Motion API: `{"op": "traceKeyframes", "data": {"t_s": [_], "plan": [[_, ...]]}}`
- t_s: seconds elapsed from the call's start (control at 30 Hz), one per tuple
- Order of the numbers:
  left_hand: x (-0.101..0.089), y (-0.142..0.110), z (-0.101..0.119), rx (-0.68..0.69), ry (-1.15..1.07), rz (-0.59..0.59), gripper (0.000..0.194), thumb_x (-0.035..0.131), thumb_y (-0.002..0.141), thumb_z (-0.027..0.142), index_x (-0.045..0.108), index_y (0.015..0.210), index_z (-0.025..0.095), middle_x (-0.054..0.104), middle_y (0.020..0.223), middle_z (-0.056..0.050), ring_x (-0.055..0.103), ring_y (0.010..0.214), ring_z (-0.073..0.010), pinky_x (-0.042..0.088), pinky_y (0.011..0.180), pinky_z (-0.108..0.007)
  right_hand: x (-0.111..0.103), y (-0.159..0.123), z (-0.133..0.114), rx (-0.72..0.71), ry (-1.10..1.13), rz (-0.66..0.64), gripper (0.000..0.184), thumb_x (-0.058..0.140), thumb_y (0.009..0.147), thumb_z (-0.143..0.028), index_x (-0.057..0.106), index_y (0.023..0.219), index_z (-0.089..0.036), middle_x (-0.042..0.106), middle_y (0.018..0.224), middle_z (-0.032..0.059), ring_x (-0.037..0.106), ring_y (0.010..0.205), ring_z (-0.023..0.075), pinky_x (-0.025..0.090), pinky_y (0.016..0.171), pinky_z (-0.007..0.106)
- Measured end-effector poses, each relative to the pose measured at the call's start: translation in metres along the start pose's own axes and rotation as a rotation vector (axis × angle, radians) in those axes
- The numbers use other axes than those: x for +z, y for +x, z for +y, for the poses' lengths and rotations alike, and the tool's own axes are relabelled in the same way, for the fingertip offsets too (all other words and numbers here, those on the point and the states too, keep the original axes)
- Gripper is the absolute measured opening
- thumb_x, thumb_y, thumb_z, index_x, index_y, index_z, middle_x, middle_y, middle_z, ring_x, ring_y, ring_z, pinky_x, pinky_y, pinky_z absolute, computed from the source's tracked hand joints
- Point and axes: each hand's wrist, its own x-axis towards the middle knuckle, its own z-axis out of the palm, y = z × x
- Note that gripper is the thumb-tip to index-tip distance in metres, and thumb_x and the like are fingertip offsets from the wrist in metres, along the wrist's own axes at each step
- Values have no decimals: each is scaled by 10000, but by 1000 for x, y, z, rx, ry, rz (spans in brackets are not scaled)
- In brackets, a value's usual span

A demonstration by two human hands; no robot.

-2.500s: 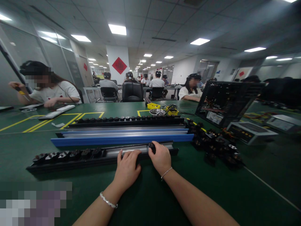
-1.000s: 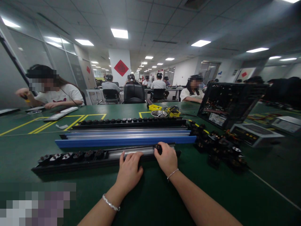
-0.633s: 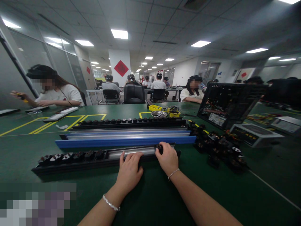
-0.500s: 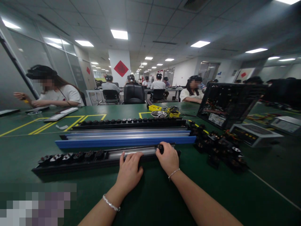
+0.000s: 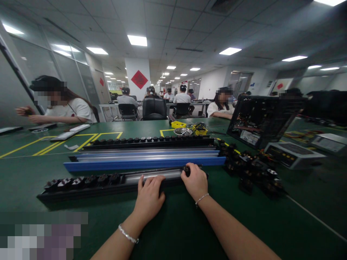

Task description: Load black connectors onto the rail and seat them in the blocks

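Observation:
A long black rail [image 5: 89, 191] with a silver inner channel lies across the green table before me. Several black socket-like modules [image 5: 103, 179] with pins sit in its left part. My left hand [image 5: 150, 196] rests on the rail's middle, fingers spread over its near edge and thumb apart. At the rail's right end, my right hand [image 5: 196, 182] pinches one black module [image 5: 186, 169] between thumb and fingers. That module is at the channel; the fingers partly hide it, so whether it is seated I cannot tell.
Behind the rail lie a blue rail [image 5: 143, 165] and a filled black rail [image 5: 151, 143]. To the right are a pile of loose modules [image 5: 249, 169], a power supply [image 5: 294, 155] and an open computer case [image 5: 264, 119]. Yellow trays [image 5: 178, 124] stand farther back; co-workers sit beyond.
My right hand has shifted very slightly to the right along the rail, with the black module still pinched. My left hand has stayed in place.

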Motion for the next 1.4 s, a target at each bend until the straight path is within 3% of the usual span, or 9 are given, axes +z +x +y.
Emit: {"op": "traceKeyframes", "data": {"t_s": [1.4], "plan": [[-2, 0, 0, 2, -13, -13, 446, 488, 740, 168, 483, 1172, 279, 622, 1135, -11, 503, 1102, -214, 54, 1088, -530, -6, 9, 14, 82, -93, -1, 267, 476, 760, -270, 622, 974, -206, 594, 895, 55, 547, 849, 193, 332, 807, 319]]}}
